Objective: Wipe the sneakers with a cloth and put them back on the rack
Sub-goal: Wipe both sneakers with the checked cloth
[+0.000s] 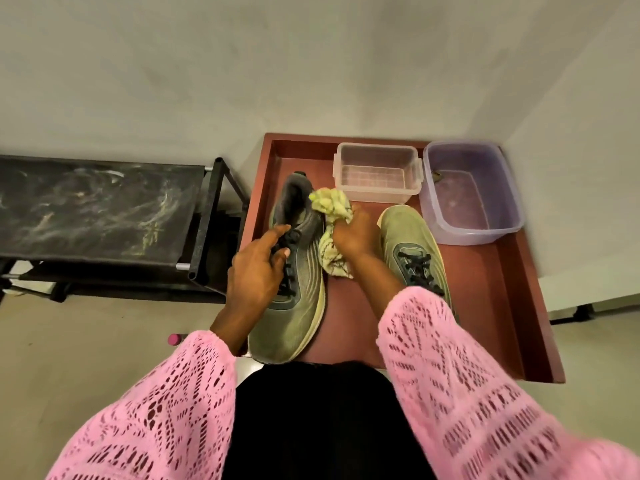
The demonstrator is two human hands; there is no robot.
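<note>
Your left hand (256,268) holds the grey-green mesh sneaker (294,282) still (by its laces) so your right hand (353,233), squeezing the yellow-green cloth (332,216), can rub its side.

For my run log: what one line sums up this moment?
left hand: holds grey-green mesh sneaker | right hand: grips yellow-green cloth against it | rack: empty
</note>
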